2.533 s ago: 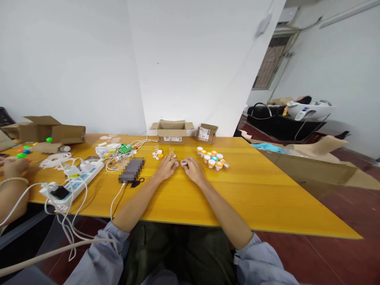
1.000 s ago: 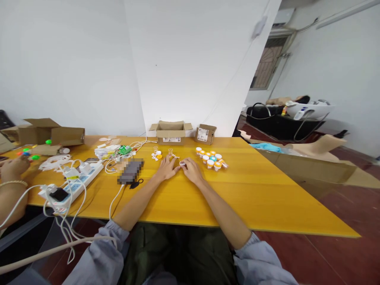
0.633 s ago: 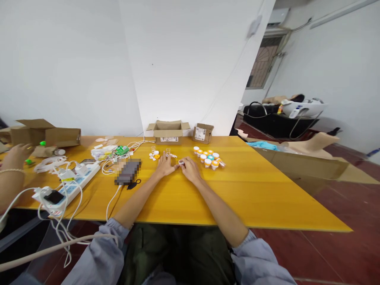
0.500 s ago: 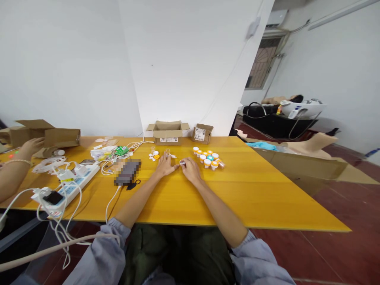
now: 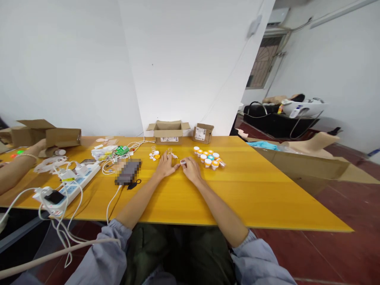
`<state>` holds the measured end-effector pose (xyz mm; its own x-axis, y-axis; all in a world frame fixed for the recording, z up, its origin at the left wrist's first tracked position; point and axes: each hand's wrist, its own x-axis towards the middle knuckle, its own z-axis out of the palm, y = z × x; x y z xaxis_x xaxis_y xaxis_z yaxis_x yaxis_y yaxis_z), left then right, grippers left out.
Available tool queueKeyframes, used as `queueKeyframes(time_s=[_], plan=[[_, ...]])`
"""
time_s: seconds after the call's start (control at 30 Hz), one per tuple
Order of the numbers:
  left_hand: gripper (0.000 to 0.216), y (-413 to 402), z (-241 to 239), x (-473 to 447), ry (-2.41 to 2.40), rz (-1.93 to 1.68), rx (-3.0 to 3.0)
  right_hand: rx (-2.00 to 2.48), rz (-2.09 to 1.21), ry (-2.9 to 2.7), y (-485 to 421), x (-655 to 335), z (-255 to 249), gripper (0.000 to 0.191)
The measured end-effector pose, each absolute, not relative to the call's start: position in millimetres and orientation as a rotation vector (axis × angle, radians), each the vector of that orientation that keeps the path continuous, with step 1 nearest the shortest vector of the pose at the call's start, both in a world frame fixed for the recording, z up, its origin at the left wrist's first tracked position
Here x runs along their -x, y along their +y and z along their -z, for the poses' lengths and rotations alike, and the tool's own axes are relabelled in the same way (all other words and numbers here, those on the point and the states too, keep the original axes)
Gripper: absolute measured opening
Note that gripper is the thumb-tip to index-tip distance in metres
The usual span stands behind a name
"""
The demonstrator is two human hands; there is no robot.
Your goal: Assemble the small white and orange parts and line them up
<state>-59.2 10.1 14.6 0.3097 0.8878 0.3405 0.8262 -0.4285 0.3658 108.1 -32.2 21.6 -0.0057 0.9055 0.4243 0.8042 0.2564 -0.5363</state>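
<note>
Both my hands rest on the yellow table (image 5: 252, 190), close together. My left hand (image 5: 165, 168) lies flat with its fingers stretched toward a small clear vial (image 5: 169, 151) and tiny white pieces (image 5: 174, 156). My right hand (image 5: 191, 170) is curled, its fingertips pinched on a small white cap (image 5: 183, 162). A cluster of small jars with orange, white and teal lids (image 5: 208, 157) stands just right of my right hand. More caps, white and one orange (image 5: 155, 155), lie left of the vial.
An open cardboard box (image 5: 168, 132) and a smaller box (image 5: 202, 133) stand at the table's back edge. A dark blurred device (image 5: 127, 171), cables and a white power strip (image 5: 69, 185) lie left. Another person's arm (image 5: 18, 168) reaches by cardboard boxes (image 5: 44, 132) far left.
My hands have stayed nearly still; the left fingers have flattened out. The other person's hand at far left has moved up toward the cardboard boxes. The camera has shifted slightly.
</note>
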Motion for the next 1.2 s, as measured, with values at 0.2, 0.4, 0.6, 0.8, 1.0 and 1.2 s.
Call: queueKeyframes(time_s=[0.2, 0.4, 0.6, 0.8, 1.0, 1.2], plan=[[0.045, 2, -21, 57, 1.537, -0.783, -2.525, 1.595, -0.188, -1.837, -35, -107, -26, 0.019], [0.048, 4, -21, 58, 1.525, -0.693, -2.506, 1.574, -0.208, -1.846, -34, -107, -26, 0.017], [0.051, 4, -20, 57, 1.535, -0.723, -2.461, 1.488, -0.219, -1.839, -31, -110, -21, 0.015], [0.041, 0, -22, 58, 1.444, -0.816, -2.53, 1.408, -0.25, -1.788, -25, -112, -14, 0.013], [0.031, -13, -32, 59, 1.204, -0.815, -2.608, 1.306, -0.438, -1.684, -18, -112, -11, 0.004], [0.023, -18, -37, 56, 1.106, -0.852, -2.454, 1.153, -0.631, -1.652, -16, -112, -10, 0.006]])
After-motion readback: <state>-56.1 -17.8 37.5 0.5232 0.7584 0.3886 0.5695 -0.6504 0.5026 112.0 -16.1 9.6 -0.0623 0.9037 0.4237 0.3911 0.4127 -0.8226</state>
